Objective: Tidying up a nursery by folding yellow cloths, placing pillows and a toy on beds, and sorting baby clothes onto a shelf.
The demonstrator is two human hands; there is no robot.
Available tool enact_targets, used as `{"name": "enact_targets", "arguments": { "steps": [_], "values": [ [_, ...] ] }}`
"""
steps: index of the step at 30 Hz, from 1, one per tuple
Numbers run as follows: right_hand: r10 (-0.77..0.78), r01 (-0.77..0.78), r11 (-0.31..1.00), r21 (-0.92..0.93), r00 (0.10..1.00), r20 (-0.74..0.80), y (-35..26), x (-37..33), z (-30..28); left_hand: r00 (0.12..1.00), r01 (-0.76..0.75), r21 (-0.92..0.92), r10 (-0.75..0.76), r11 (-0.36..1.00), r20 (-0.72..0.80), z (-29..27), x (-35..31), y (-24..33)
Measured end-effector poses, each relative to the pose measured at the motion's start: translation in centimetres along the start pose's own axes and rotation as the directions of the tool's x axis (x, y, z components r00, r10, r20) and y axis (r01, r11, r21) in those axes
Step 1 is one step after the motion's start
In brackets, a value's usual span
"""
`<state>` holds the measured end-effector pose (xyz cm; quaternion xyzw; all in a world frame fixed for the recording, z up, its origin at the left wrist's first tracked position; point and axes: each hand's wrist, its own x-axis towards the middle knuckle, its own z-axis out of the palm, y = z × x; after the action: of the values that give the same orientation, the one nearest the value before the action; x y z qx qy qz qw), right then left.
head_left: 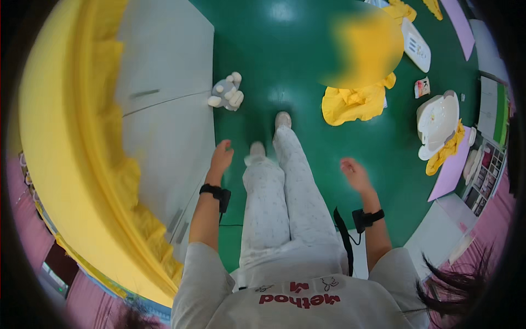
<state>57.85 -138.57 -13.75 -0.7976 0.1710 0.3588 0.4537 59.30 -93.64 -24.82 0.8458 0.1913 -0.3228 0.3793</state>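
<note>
You stand on the green floor (268,55), the grey cabinet (170,60) at your left. The yellow cloth (350,107) lies ahead of your right hand (356,173); the plush toy (223,94), beside the cabinet, ahead of your left hand (221,158). Both hands: loosely spread.

Right of the plush toy (226,94), we have open green floor (274,60) to pass over, up to the yellow cloth (353,105); farther right stands the white basin (440,122). Left of the toy, the pale cabinet (170,60) blocks us.
</note>
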Motion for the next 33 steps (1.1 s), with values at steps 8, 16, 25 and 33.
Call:
{"name": "enact_targets", "arguments": {
  "steps": [8, 16, 25, 33],
  "values": [
    [0.116, -0.110, 0.988, -0.111, 0.992, 0.043, 2.7, 14.9, -0.7, 0.995, 0.099, -0.051, -0.098, 0.994, 0.028, 7.6, 20.4, -3.3],
    [0.251, -0.251, 0.968, -0.008, 0.968, -0.003, 7.0, 25.7, 2.7, 0.980, 0.200, 0.445, -0.174, 0.873, -0.098, 12.8, 31.7, -6.7],
    [0.258, -0.257, 0.964, -0.065, 0.966, 0.008, 6.5, 26.9, 2.3, 0.977, 0.110, 0.587, 0.020, 0.802, -0.210, 9.1, 33.9, -6.8],
    [0.083, -0.070, 0.984, -0.165, 0.993, 0.078, -7.3, 18.4, -1.3, 0.965, -0.142, -0.124, 0.109, 0.982, -0.237, 2.8, 17.5, 4.0]
  ]
}}
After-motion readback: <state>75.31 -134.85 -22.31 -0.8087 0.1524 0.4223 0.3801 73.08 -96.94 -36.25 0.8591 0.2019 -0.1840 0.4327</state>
